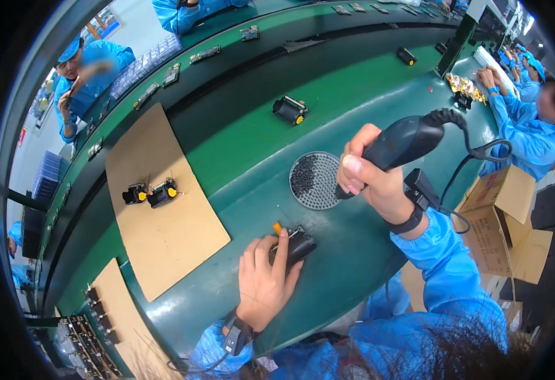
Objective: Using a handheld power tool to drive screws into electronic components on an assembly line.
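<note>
My right hand [379,183] is wrapped round a dark electric screwdriver [407,142], with its cord running off to the right. The driver's lower end is beside a round grey tray [328,196] full of small holes, with black screws [302,176] gathered on its left part. My left hand [261,275] grips a small black device housing [299,246] on the green bench, and a yellow-orange piece [277,228] shows by its fingertips. Circuit parts are visible on the housing's upper side. The driver's tip is partly hidden near the tray's edge.
Two black housings [162,193] with yellow parts lie on a cardboard sheet [182,244] to the left. Another housing [289,110] rests on the green belt [347,82]. An open carton [490,234] stands at right. Co-workers in blue sit at the far left and right [531,136].
</note>
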`<action>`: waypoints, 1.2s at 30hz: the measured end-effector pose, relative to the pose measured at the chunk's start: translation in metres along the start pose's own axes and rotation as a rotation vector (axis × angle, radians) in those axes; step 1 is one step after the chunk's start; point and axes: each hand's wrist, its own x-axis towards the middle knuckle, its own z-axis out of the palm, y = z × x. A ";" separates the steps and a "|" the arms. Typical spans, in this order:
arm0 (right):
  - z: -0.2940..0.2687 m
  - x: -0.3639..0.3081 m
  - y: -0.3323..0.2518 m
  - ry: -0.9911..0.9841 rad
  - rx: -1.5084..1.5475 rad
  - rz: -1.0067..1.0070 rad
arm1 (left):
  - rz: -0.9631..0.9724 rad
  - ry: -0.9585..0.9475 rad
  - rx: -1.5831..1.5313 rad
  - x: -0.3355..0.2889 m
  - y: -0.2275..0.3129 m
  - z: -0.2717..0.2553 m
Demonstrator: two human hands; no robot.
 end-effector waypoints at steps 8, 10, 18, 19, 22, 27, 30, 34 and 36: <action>-0.010 0.000 0.011 0.068 0.026 0.022 | 0.003 -0.027 -0.008 -0.002 -0.005 -0.001; -0.013 0.000 0.013 0.078 0.031 0.014 | 0.003 -0.028 -0.008 -0.002 -0.005 -0.001; -0.013 0.000 0.016 0.092 -0.015 0.019 | -0.003 -0.031 -0.024 -0.002 -0.005 -0.003; -0.013 0.000 0.016 0.091 -0.014 0.019 | -0.004 -0.031 -0.024 -0.002 -0.005 -0.003; -0.015 -0.001 0.017 0.085 -0.025 0.023 | -0.005 -0.026 -0.030 -0.001 -0.005 -0.002; -0.015 -0.007 0.020 0.050 -0.094 0.030 | -0.024 -0.046 -0.127 0.000 -0.008 -0.007; -0.016 -0.004 0.019 0.044 -0.037 -0.021 | -0.001 -0.053 -0.227 -0.001 -0.015 -0.004; -0.021 -0.001 0.001 -0.006 0.057 -0.135 | 0.004 -0.004 -0.245 -0.005 -0.013 0.003; -0.011 -0.002 -0.008 -0.020 0.104 -0.136 | 0.020 0.026 -0.246 -0.004 -0.011 0.005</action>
